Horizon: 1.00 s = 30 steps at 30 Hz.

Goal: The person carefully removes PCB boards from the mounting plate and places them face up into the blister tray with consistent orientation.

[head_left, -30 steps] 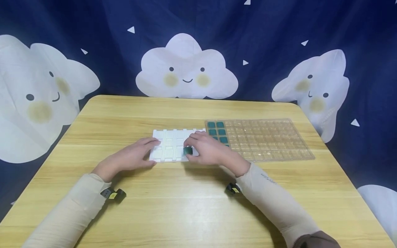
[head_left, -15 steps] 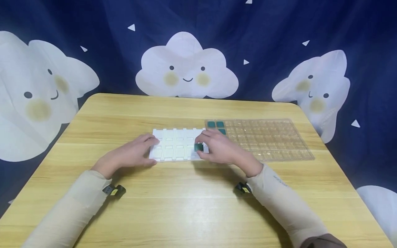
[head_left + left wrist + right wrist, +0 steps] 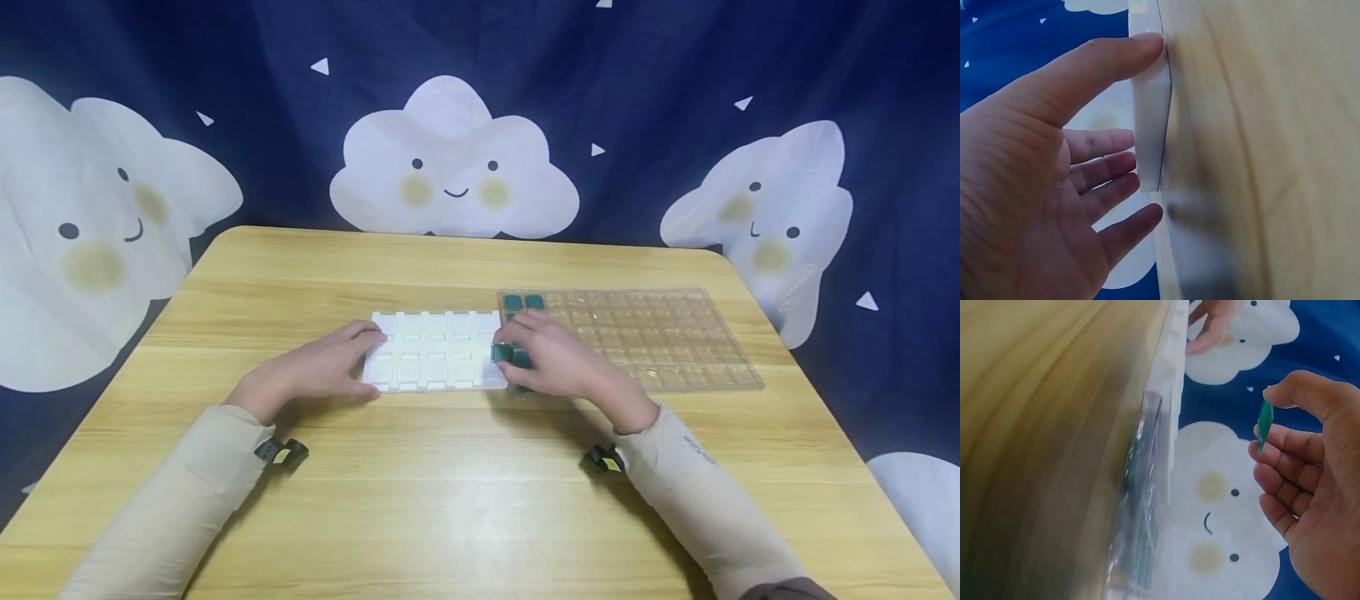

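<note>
A small thin green circuit board [image 3: 502,353] is pinched between the thumb and fingers of my right hand [image 3: 553,360]. That hand is over the seam between a white compartmented tray [image 3: 442,343] and a clear plastic tray [image 3: 645,337]. In the right wrist view the board [image 3: 1265,425] is edge-on, raised above the trays. Several green squares [image 3: 513,302] sit in the clear tray's left columns, some hidden by the hand. My left hand [image 3: 318,364] rests at the white tray's left end, thumb touching its near corner and fingers loosely extended along the end.
The wooden table [image 3: 450,500] extends around both trays, which lie side by side. Black wrist cameras [image 3: 282,454] hang under both sleeves. Behind the table is a dark blue curtain [image 3: 637,83] with cloud prints.
My right hand has moved to the right with the circuit board, from over the white tray to the clear tray's left edge. The left hand stays in place.
</note>
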Each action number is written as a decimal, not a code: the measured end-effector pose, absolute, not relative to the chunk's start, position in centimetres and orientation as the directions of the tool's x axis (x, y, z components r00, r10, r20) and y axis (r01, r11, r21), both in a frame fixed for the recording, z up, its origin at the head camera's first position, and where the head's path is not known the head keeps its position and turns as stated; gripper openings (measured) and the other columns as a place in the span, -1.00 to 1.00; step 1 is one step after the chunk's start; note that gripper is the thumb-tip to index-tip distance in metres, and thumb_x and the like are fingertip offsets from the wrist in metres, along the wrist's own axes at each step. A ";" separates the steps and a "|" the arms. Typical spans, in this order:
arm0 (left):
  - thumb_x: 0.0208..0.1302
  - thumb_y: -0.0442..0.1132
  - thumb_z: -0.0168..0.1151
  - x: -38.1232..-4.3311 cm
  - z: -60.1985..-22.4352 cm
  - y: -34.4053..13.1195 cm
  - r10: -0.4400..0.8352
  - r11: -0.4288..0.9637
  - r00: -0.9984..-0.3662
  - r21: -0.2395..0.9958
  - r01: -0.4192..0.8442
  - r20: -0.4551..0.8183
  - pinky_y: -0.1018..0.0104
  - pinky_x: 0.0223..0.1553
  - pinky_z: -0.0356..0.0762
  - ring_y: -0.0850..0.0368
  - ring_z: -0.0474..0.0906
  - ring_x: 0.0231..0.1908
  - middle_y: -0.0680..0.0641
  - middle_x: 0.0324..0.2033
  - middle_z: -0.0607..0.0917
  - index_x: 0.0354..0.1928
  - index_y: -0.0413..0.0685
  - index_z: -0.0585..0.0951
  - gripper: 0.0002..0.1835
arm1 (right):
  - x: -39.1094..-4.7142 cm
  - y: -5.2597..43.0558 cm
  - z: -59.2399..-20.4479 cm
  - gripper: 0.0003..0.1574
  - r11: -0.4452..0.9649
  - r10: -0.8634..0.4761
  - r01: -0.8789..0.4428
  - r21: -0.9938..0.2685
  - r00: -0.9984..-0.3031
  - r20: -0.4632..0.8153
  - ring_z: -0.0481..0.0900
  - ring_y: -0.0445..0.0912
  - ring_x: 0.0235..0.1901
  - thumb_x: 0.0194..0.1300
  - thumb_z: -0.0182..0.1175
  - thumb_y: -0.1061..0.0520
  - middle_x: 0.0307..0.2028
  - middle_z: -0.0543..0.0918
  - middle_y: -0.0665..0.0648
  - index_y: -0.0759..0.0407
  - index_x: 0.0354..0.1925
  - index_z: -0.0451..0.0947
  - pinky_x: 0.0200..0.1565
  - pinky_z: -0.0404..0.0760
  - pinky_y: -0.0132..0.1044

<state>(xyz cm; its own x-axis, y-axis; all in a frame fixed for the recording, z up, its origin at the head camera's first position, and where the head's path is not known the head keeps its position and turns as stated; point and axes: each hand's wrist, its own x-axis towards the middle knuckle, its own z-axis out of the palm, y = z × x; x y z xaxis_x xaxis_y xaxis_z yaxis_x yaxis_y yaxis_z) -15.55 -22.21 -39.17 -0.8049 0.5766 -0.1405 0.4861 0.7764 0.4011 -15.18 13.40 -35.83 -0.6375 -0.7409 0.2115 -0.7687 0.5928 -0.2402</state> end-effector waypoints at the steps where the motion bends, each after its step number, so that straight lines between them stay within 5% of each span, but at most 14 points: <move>1: 0.08 0.05 0.46 -15.5 -39.1 -22.2 0.574 0.779 -0.806 0.402 0.481 -0.146 -0.07 0.38 0.14 -0.20 0.18 0.36 -0.28 0.37 0.23 0.42 -0.30 0.25 -0.03 | -15.2 13.6 -35.9 -0.62 0.601 -0.734 -0.761 -0.245 -0.646 0.209 0.52 -0.03 -0.04 0.27 0.24 0.00 -0.14 0.61 0.05 0.21 -0.04 0.60 0.31 0.31 -0.02; 12: 0.09 0.03 0.45 -15.2 -39.3 -22.5 0.571 0.776 -0.811 0.407 0.482 -0.127 -0.11 0.37 0.16 -0.23 0.20 0.33 -0.30 0.36 0.24 0.41 -0.32 0.26 -0.05 | -15.4 16.0 -36.2 -0.58 0.652 -0.683 -0.709 -0.269 -0.703 0.196 0.54 0.00 -0.04 0.26 0.27 -0.01 -0.10 0.62 0.10 0.22 -0.01 0.59 0.07 0.54 -0.07; 20: 0.09 0.03 0.45 -15.2 -39.7 -22.5 0.587 0.768 -0.801 0.391 0.507 -0.116 -0.11 0.37 0.14 -0.23 0.18 0.35 -0.28 0.36 0.26 0.43 -0.28 0.25 -0.04 | -15.5 17.6 -36.1 -0.52 0.693 -0.646 -0.661 -0.290 -0.747 0.157 0.50 0.09 0.11 0.25 0.30 -0.02 0.01 0.63 0.15 0.23 0.05 0.58 0.25 0.39 0.04; 30: 0.11 0.03 0.43 -15.4 -39.9 -22.4 0.608 0.761 -0.786 0.368 0.535 -0.116 -0.10 0.40 0.06 -0.26 0.10 0.39 -0.32 0.39 0.25 0.44 -0.28 0.23 -0.04 | -15.6 19.2 -36.8 -0.59 0.687 -0.663 -0.682 -0.251 -0.730 0.169 0.55 0.05 -0.01 0.23 0.30 0.00 -0.12 0.65 0.12 0.25 -0.05 0.61 0.24 0.38 0.06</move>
<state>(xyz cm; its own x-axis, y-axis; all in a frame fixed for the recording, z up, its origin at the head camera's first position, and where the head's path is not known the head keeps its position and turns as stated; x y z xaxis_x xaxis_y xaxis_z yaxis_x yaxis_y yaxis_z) -15.37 -22.45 -39.89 -0.7855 0.6079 -0.1161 0.5346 0.7610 0.3676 -15.64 19.16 -36.75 -0.7295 -0.6627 0.1691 -0.6821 0.6867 -0.2513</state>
